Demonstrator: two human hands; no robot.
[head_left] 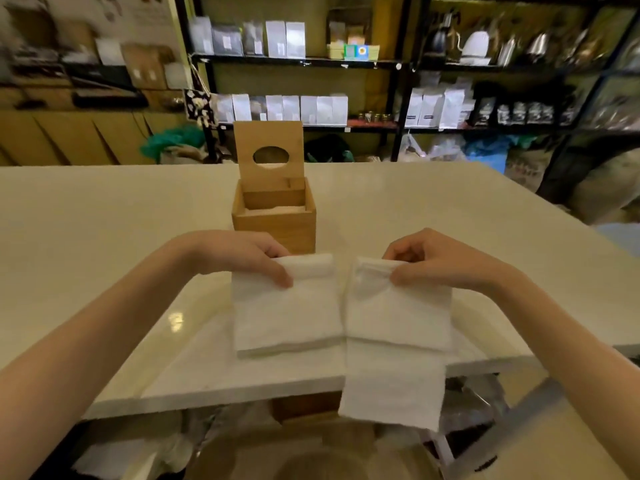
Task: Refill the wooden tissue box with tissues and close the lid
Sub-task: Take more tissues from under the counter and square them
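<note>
Mid-frame, left hand and right hand each pinch a tissue stack; box behind, lid upright.

Square wooden tissue box at frame centre on pale stone table, its holed wooden lid upright behind. Lower centre: two white tissue stacks side by side before it. Black metal shelving across top.

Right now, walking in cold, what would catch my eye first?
Two white tissue stacks held up in the foreground: the left hand pinches one stack, the right hand the other, which hangs lower past the table's near edge. Behind them on the table stands the wooden tissue box, its lid upright showing an oval hole.
</note>
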